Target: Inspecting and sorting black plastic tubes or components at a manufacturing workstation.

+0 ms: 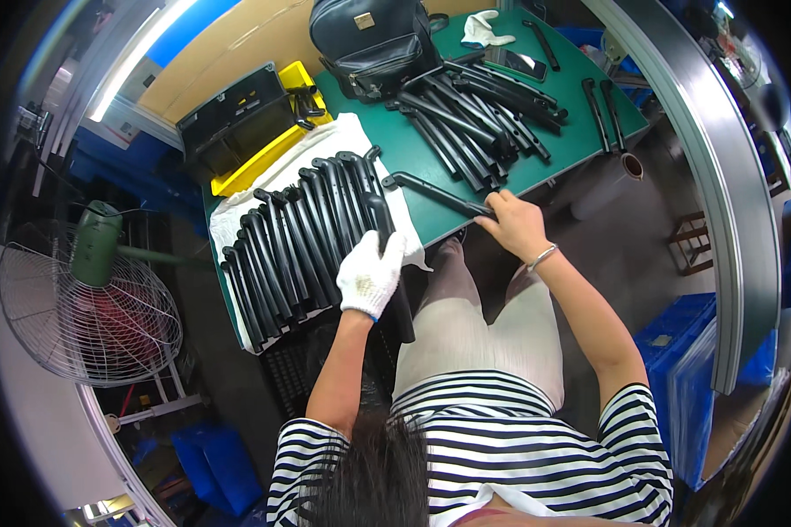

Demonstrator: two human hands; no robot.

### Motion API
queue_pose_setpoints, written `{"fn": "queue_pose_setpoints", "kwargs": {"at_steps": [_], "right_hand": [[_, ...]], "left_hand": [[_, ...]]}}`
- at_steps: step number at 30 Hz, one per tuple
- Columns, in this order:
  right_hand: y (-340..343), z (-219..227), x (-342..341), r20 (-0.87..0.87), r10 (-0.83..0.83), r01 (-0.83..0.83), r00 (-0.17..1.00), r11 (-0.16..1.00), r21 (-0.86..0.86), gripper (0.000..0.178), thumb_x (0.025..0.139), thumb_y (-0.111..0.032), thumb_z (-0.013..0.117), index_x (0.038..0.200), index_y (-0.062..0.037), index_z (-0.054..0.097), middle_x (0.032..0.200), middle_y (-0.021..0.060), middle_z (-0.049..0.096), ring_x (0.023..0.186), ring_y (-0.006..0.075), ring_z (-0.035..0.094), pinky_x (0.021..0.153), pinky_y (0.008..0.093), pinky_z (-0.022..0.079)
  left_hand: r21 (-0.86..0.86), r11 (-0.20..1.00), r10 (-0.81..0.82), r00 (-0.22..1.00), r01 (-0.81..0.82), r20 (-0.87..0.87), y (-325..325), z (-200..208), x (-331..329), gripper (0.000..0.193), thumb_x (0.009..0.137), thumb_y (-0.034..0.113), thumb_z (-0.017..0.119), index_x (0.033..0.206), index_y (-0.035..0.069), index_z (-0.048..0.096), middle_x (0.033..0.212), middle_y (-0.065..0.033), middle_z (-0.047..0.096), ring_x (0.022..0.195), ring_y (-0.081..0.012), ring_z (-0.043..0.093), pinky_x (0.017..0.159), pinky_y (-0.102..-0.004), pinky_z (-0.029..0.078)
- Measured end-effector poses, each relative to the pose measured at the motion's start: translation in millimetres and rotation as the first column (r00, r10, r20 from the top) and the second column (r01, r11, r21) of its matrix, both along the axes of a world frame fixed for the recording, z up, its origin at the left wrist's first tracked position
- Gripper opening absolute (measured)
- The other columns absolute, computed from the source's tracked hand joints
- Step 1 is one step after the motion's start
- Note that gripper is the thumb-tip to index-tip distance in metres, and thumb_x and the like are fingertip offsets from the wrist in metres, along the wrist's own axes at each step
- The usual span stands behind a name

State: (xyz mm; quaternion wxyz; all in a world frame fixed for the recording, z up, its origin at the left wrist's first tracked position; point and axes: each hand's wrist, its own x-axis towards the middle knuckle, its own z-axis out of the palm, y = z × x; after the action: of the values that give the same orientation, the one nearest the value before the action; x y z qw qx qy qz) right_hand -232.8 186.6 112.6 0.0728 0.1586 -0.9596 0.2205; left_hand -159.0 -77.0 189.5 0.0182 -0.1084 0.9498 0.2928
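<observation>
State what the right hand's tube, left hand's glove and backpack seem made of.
Tube: probably painted or coated metal, from its glossy black highlights.
Glove: likely knitted fabric, white and matte, hugging the fingers.
Backpack: leather or imitation, with a smooth black sheen.

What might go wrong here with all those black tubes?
The bare right grip holds its tube near one end, so it might tip or slip.
The loose pile has ends near the table edge; a knock could send one off.
The close-packed row might shift if bumped.
</observation>
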Motion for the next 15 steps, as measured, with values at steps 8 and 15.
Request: {"fn": "queue_pose_setpoints", "kwargs": {"at_steps": [8, 15], "right_hand": [[11, 4, 13, 0.332, 0.049, 0.094, 0.942, 0.911, -0.401, 0.029, 0.093, -0.031, 0.07, 0.097, -0.0036, 0.06, 0.072, 0.006, 0.067, 0.069, 0.0202, 0.065, 0.06, 0.0356, 0.048], [38, 34, 94, 0.552, 0.534, 0.59, 0.64, 0.119, -0.798, 0.036, 0.106, -0.036, 0.053, 0.111, -0.0025, 0.065, 0.084, 0.0028, 0.067, 0.055, 0.003, 0.046, 0.045, 0.0176, 0.029]], "left_hand": [[-0.208, 0.976, -0.042, 0.992, 0.066, 0.117, -6, -4, -74, 0.056, 0.095, 0.053, 0.046, 0.105, 0.003, 0.069, 0.096, -0.0245, 0.071, 0.095, -0.041, 0.069, 0.085, -0.0471, 0.053], [-0.56, 0.803, -0.072, 0.966, 0.205, 0.25, 23, -40, -168, 0.055, 0.092, 0.05, 0.046, 0.101, 0.006, 0.077, 0.104, -0.0183, 0.075, 0.096, -0.036, 0.072, 0.084, -0.049, 0.056]]}}
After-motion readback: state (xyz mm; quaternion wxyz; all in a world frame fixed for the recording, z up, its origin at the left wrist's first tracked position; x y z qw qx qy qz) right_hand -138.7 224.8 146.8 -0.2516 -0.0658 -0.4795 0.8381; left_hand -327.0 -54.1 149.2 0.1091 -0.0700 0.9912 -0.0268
